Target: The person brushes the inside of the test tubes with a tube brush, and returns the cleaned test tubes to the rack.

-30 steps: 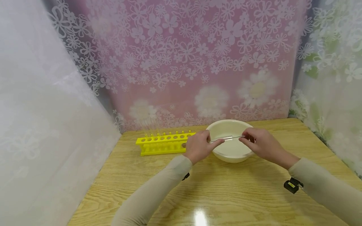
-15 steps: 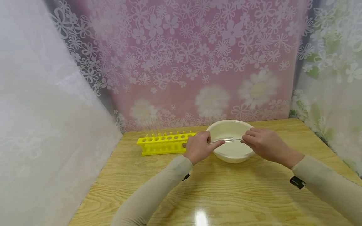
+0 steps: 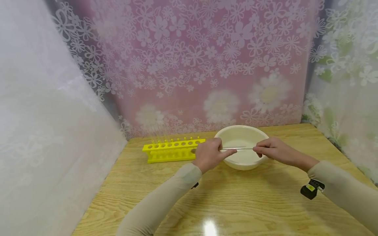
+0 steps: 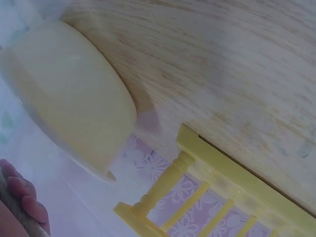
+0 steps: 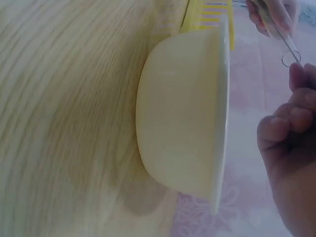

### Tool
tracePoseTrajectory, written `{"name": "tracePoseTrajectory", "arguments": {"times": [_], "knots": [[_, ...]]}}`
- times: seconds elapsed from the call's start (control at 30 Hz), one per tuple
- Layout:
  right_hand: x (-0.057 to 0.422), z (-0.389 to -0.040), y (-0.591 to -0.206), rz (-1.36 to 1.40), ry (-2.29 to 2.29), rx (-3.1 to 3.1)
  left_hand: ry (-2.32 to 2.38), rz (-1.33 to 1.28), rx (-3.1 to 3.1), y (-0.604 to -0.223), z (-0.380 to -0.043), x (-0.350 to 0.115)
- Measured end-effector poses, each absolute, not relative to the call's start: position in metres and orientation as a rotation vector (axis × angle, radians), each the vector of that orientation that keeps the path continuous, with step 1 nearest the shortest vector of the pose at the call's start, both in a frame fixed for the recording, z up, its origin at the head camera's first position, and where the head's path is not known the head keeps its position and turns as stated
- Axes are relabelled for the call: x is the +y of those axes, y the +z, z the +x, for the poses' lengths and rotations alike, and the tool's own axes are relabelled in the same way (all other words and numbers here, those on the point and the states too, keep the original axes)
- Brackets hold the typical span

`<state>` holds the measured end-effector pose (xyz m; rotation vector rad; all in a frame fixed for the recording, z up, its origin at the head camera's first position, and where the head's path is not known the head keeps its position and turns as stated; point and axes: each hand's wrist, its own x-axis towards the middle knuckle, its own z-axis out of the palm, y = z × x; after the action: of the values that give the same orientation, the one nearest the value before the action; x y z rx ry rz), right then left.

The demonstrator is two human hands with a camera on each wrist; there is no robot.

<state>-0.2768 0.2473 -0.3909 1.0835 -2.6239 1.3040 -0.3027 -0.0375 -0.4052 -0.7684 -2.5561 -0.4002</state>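
Observation:
My left hand grips a clear glass test tube held nearly level over the cream bowl, its thumb stretched along the glass. From the tube's mouth, on the right, comes the thin wire handle of a test tube brush. My right hand pinches that handle, fingers curled. The right wrist view shows the tube's round mouth close to my right fingertips. A greyish-brown brush head appears inside the tube within my left hand in the left wrist view; its bristles are blurred.
Left of the bowl stands a yellow test tube rack, with several clear tubes upright at its left end. Floral curtains enclose the wooden table at the back and sides.
My right hand has shifted slightly and turned, still pinching the brush handle. The tube's mouth has tipped a little downward. My left hand has hardly moved.

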Motion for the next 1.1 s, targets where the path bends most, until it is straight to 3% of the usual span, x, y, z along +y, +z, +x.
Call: {"name": "tracePoseTrajectory", "arguments": {"times": [0.23,0.33,0.57,0.77,1.1], "knots": [[0.252,-0.288,-0.392,0.971,2.196,-2.646,-0.382,-0.774,-2.525,-0.404,-0.302,-0.036],[0.253,-0.291,-0.392,0.935,2.309,-2.592,-0.401,-0.778,-2.539,-0.404,-0.303,-0.033],[0.247,-0.283,-0.396,0.914,1.301,-2.612,-0.478,-0.724,-2.603,-0.404,-0.305,-0.035],[0.243,-0.278,-0.401,1.029,0.493,-2.236,-0.539,-0.739,-2.637,-0.404,-0.306,-0.039],[0.240,-0.282,-0.399,1.176,0.146,-1.852,-0.559,-0.739,-2.624,-0.406,-0.304,-0.041]]}}
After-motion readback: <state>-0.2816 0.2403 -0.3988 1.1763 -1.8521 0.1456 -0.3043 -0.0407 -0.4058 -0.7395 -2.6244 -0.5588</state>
